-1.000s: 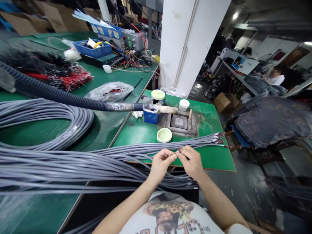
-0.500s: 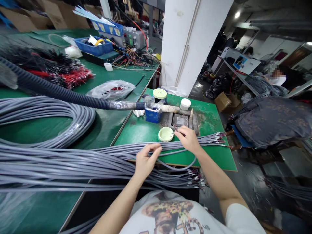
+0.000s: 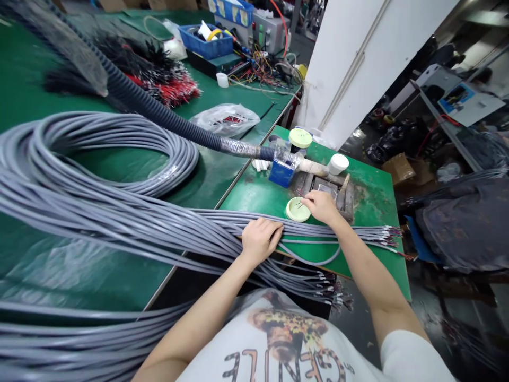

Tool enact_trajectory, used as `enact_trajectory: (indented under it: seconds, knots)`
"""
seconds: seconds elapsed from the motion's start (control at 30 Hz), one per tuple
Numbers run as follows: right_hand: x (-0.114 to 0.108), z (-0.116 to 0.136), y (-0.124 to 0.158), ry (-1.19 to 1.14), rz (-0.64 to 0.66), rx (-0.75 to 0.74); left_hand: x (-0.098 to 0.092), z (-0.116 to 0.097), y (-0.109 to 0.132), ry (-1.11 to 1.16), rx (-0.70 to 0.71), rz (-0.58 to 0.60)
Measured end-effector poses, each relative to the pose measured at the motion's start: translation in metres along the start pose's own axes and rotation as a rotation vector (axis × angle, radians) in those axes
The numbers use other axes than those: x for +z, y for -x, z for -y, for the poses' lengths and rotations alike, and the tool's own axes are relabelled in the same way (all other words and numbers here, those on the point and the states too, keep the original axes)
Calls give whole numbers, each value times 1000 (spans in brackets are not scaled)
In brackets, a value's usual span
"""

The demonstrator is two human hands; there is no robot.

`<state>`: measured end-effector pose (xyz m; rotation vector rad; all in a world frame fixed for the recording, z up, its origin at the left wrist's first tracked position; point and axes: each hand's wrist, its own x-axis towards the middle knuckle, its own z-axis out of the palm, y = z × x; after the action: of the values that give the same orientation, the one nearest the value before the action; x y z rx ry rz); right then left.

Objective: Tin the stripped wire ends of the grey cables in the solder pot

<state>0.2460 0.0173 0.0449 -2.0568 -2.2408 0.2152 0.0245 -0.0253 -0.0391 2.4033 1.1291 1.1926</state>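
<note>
Grey cables [image 3: 222, 215] run in a bundle from the left bench onto the small green table. My left hand [image 3: 260, 240] lies on this bundle with its fingers curled round cable; how many strands are in its grasp is hidden. With closed fingertips, my right hand [image 3: 321, 206] pinches the thin wires of a cable end, dark tips poking out over a pale green dish [image 3: 298, 210]. One grey cable loop [image 3: 318, 262] bends up behind my right wrist. Stripped cable ends [image 3: 392, 233] with white and red-dark wires lie at the table's right.
Behind the dish sit a grimy metal pot [image 3: 326, 190], a white tub [image 3: 338, 164] and a blue box [image 3: 281, 174] carrying a ribbed hose [image 3: 178, 124]. A lidded jar [image 3: 300, 139] stands further back. Coiled cable [image 3: 175, 159] covers the left bench. A white pillar [image 3: 345, 63] rises behind.
My view has swung left and the scene sits further right. My left hand has come down onto the cables and curled. The wire tips in my right hand have moved over the dish.
</note>
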Motion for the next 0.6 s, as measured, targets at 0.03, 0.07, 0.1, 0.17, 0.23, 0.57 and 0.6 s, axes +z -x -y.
enact_trajectory:
  seconds: [0.03,0.07,0.1,0.17,0.23,0.57,0.6]
  knots:
    - [1,2,-1,8,14,-4,0,1,0,9,-3,1]
    - [2,3,-2,16,27,-7,0,1,0,20,-7,2]
    - [3,5,-3,23,38,-8,0,1,0,31,-12,3]
    - [5,8,-3,42,60,-5,0,2,0,50,-24,4]
    - [6,10,-3,72,81,-2,0,2,0,62,-32,6]
    - [1,13,0,141,69,-12,1,3,2,43,-9,15]
    - [-3,8,1,136,44,-13,1,3,2,47,-11,16]
